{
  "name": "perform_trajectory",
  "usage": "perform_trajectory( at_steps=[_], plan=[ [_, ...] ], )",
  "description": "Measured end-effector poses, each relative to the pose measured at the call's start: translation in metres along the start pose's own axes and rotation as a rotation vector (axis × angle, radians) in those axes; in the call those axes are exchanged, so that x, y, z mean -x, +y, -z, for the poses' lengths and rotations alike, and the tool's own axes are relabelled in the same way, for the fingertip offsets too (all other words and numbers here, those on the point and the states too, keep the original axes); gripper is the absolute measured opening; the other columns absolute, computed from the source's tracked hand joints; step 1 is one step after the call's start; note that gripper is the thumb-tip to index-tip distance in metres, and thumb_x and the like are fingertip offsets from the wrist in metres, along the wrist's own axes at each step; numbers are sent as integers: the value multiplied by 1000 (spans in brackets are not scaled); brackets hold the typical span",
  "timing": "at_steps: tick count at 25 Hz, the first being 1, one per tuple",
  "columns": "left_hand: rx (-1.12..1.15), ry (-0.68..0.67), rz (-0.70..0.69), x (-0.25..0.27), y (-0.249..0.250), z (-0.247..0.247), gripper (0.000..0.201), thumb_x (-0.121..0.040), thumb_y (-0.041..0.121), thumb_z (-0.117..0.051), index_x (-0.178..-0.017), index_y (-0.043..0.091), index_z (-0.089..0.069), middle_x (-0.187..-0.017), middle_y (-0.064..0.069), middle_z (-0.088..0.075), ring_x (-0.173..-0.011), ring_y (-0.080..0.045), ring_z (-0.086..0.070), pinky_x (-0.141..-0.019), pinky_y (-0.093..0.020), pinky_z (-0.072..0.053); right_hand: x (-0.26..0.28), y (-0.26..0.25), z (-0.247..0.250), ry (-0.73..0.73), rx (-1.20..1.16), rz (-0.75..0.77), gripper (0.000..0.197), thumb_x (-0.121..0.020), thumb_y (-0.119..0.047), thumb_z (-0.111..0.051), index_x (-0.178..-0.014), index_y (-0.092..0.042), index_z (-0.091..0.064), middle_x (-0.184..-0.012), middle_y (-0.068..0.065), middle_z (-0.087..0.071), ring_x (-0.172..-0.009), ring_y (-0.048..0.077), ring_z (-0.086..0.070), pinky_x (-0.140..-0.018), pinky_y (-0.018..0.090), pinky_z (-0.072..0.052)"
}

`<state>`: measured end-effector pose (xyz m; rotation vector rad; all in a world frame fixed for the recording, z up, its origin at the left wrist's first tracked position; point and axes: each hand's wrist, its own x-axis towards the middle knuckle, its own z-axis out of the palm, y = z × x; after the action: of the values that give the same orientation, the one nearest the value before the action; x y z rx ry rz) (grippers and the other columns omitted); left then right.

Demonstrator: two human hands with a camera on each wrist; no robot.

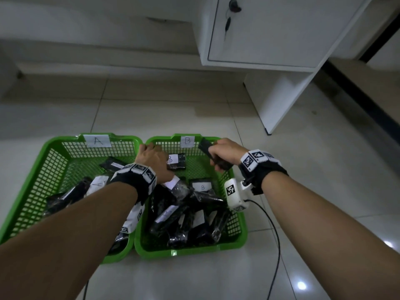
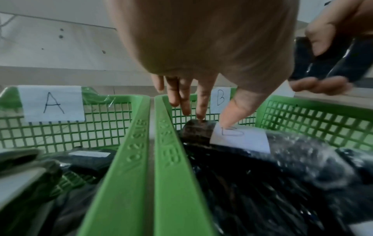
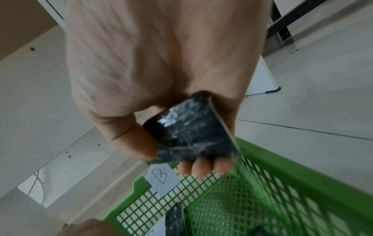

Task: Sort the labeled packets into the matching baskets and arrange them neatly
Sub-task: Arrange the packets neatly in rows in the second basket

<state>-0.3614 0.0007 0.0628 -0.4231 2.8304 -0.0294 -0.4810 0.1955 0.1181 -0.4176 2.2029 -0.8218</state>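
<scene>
Holding B packets, basket B [image 1: 238, 237] sits beside basket A [image 1: 32, 187], whose packets look A-labeled; right hand [image 1: 225, 153] grips 1 packet [image 1: 213, 155], left hand [image 1: 152, 158] loose.

Pale glossy tile floor [image 1: 303, 191], grout lines showing, a couple of light glares on it off to the right. Two green mesh baskets sit straight on it, rims touching: basket A [image 1: 28, 187] on the left, basket B [image 1: 240, 232] on the right. A black cable [image 1: 277, 252] trails across the tiles by B. A white cabinet [image 1: 270, 100] stands further back.
</scene>
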Motion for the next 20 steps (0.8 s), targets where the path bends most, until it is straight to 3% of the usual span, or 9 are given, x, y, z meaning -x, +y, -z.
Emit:
perform_trajectory(
  at_steps=[2, 6, 8, 11, 15, 17, 20],
  plan=[
    [35, -65, -79, 0, 4, -4, 57, -82, 52, -50, -134, 30, -54, -144, 1, -45, -136, -23, -35, -112, -45, -25, -4, 5, -5, 63, 217, 103, 20, -79, -12, -74, -80, -13, -54, -79, 0, -57, -64, 14, -51, -57, 25, -43],
    [-34, -274, -157, 4, 14, -10, 48, -104, 40, -20, -149, 35, -33, -159, 13, -29, -148, -11, -18, -119, -54, 1, -11, 19, -19, 180, 399, 274, 31, -67, -2, -85, -82, -17, -63, -103, -5, -59, -94, 14, -58, -62, 14, -41],
    [-54, -285, -161, 1, 13, -15, 48, -104, 39, -16, -148, 37, -35, -158, 15, -28, -149, -9, -15, -117, -58, 5, -18, 24, -20, 209, 355, 279, 31, -70, 2, -83, -83, -18, -63, -108, -5, -59, -100, 16, -60, -63, 15, -46],
    [-65, -272, -163, -4, 11, -23, 47, -103, 39, -18, -143, 35, -42, -155, 15, -33, -147, -9, -18, -116, -61, 5, -28, 25, -20, 274, 293, 253, 28, -76, 6, -73, -93, -14, -62, -107, -2, -59, -101, 22, -63, -73, 29, -55],
    [-2, -202, -157, -3, 7, -32, 47, -100, 40, -21, -136, 32, -50, -150, 9, -42, -145, -11, -25, -116, -61, 5, -41, 20, -29, 222, 270, 230, 51, -81, -7, -77, -126, -19, -55, -115, 4, -59, -102, 22, -63, -80, 38, -61],
    [-5, -192, -170, -1, 8, -32, 46, -101, 39, -22, -130, 31, -56, -145, 11, -47, -143, -12, -27, -115, -62, 3, -48, 20, -32, 229, 282, 230, 53, -84, -6, -75, -133, -18, -58, -122, 6, -63, -108, 22, -63, -86, 35, -57],
    [24, -176, -158, 0, 8, -30, 45, -102, 38, -21, -129, 30, -56, -141, 15, -51, -141, -9, -29, -116, -60, 3, -56, 18, -34, 257, 416, 233, 42, -83, -1, -68, -120, -21, -69, -118, 2, -70, -99, 20, -65, -77, 28, -50]
  ],
)
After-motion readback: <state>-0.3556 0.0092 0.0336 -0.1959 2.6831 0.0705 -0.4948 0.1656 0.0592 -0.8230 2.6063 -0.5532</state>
